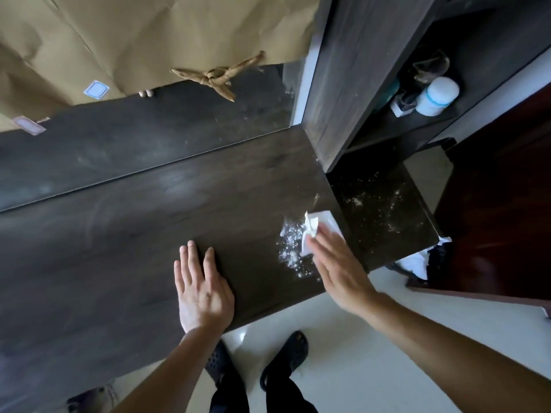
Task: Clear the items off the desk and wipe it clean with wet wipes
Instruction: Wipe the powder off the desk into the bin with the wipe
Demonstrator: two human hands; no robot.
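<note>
both grips apart: left hand (204, 289) flat on desk (119, 248), right hand (337, 263) pressing wipe (325, 220).

No legible text; stickers (94, 90) on brown paper (167, 31) seemingly blank.

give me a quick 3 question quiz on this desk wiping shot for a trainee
1. True or false: the left hand lies flat on the desk.
2. Which hand presses the wipe? A) left hand B) right hand
3. Fill in: the white crumbs lie to the ___ of the wipe.
Key: 1 true; 2 B; 3 left
</note>
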